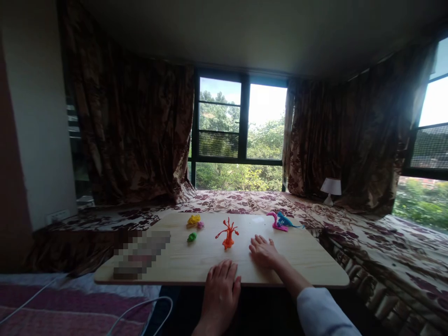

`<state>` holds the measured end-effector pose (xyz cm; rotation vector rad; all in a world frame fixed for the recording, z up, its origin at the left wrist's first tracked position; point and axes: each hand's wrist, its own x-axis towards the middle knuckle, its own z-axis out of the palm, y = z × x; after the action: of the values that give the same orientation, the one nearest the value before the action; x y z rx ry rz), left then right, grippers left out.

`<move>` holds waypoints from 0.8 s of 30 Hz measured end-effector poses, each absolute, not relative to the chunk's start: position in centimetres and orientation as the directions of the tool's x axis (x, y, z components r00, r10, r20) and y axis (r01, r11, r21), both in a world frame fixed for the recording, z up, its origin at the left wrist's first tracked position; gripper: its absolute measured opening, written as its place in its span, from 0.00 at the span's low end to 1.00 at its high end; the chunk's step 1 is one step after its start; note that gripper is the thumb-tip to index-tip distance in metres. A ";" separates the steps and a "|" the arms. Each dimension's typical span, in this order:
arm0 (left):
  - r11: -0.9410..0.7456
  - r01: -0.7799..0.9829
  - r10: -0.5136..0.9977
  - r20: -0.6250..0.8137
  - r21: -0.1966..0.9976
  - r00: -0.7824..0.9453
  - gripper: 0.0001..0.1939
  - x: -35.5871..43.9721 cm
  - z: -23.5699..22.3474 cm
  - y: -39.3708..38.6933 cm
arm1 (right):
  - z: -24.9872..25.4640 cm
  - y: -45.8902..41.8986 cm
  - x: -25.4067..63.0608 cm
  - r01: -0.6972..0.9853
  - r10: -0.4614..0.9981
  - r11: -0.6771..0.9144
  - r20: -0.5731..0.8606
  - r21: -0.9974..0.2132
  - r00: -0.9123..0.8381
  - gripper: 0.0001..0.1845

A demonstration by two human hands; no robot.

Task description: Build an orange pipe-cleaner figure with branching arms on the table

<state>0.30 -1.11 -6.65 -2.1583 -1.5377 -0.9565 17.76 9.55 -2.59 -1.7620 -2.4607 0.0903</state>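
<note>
An orange clay figure (228, 235) with several thin branching arms stands upright near the middle of the wooden table (157, 261). My right hand (264, 252) lies palm down just right of it, fingers stretched out and holding nothing. On the table's front edge rests my left hand (223, 282), also palm down, its fingers flat and pointing towards the orange figure. Neither hand touches it. Behind and to the left sit a yellow clay lump (193, 220), a small pink one (200, 225) and a green one (192, 237).
A magenta curved clay piece (276, 223) and a blue clay animal (286, 219) stand at the table's back right. A blurred-out item (142, 254) covers the left side. Beyond are a patterned window seat (238, 200) and a small lamp (331, 186). A white cable (164, 298) loops at the lower left.
</note>
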 end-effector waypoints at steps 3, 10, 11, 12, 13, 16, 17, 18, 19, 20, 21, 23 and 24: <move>-0.370 0.922 0.698 0.689 0.112 0.197 0.16 0.3 -6.8 -1.0 | -3.1 7.7 17.4 0.909 0.913 0.406 0.088 -0.096 -0.398 0.26; -0.368 0.919 0.716 0.674 0.143 0.182 0.16 0.3 -6.8 -1.3 | -3.9 4.2 17.2 0.801 0.808 0.588 0.120 -0.111 -0.577 0.26; -0.367 0.919 0.715 0.675 0.141 0.182 0.17 0.3 -6.8 -1.3 | -3.7 5.1 17.3 0.836 0.843 0.537 0.107 -0.112 -0.528 0.25; -0.367 0.920 0.714 0.675 0.138 0.183 0.17 0.3 -6.7 -1.3 | -3.4 6.2 17.4 0.871 0.877 0.479 0.093 -0.108 -0.471 0.25; -0.367 0.921 0.712 0.677 0.132 0.187 0.17 0.3 -6.7 -1.3 | -3.1 7.3 17.6 0.899 0.904 0.426 0.082 -0.106 -0.419 0.26; -0.371 0.922 0.697 0.689 0.110 0.198 0.16 0.3 -6.8 -1.1 | -2.8 9.6 17.9 0.931 0.936 0.349 0.095 -0.107 -0.340 0.27; -0.372 0.922 0.692 0.694 0.107 0.199 0.16 0.3 -6.8 -1.0 | -2.9 9.7 18.0 0.930 0.934 0.352 0.107 -0.106 -0.341 0.28; -0.373 0.922 0.689 0.697 0.106 0.198 0.16 0.3 -6.9 -1.0 | -3.1 9.4 17.9 0.923 0.926 0.370 0.116 -0.103 -0.359 0.28; -0.374 0.921 0.688 0.699 0.109 0.196 0.16 0.3 -6.9 -0.9 | -3.4 8.7 17.9 0.908 0.910 0.408 0.121 -0.098 -0.396 0.28; -0.376 0.920 0.690 0.697 0.114 0.196 0.16 0.3 -7.0 -0.9 | -3.8 7.7 17.8 0.881 0.883 0.464 0.128 -0.093 -0.451 0.28; -0.377 0.918 0.694 0.693 0.120 0.195 0.16 0.3 -7.0 -1.0 | -4.2 6.7 17.7 0.844 0.846 0.529 0.138 -0.088 -0.515 0.28; -0.375 0.918 0.705 0.683 0.131 0.191 0.17 0.3 -7.0 -1.1 | -4.7 4.8 17.6 0.765 0.767 0.638 0.154 -0.083 -0.623 0.27; -0.372 0.918 0.711 0.677 0.134 0.189 0.17 0.4 -6.9 -1.2 | -4.7 4.2 17.6 0.742 0.744 0.665 0.157 -0.086 -0.649 0.27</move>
<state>0.39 -1.20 -6.90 -2.1677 -1.5461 -0.9724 17.55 4.24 -4.70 -1.2166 -2.7010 0.0206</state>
